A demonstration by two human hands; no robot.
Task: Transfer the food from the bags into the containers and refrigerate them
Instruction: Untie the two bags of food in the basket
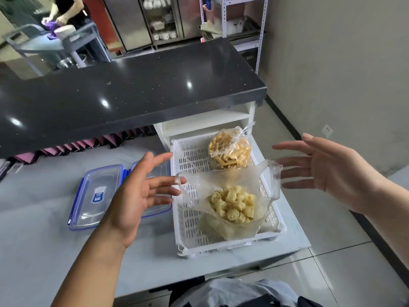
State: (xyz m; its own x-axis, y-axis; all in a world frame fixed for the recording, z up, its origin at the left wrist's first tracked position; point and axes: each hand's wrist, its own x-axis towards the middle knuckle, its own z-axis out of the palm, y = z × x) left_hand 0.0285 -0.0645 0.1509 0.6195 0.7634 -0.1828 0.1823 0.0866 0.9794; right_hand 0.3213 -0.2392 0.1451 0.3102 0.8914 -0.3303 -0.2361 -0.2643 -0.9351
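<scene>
Both hands hover over the white slotted basket (221, 245), which sits at the R end of the pale worktop (39, 229), partly under the overhang of the black counter (132, 91). L hand (141, 191) is turned palm inward, fingers straight & spread wide, gripping nothing. One fingertip sits at the rim of the near bag (234, 207) & may be touching the film, but the clear plastic makes that hard to call. R hand (327, 171) is on the opposite side, palm facing in, fingers straight & fanned, holding nothing, tips just beside the bag's raised R flap. The near bag lies in the front half of the basket, mouth wide open, w/ a heap of pale yellow puffy cubes inside. Far bag (229, 151) is at the back of the basket, top knotted shut, full of yellow strips, just behind the near one. Left of the basket on the worktop: a clear container (97, 196) w/ blue clips, lid on, & a second container (159, 209) beside it, mostly hidden behind the L hand. Bkgd: a person (66, 9) top left & a metal rack (243, 18) by the wall.
</scene>
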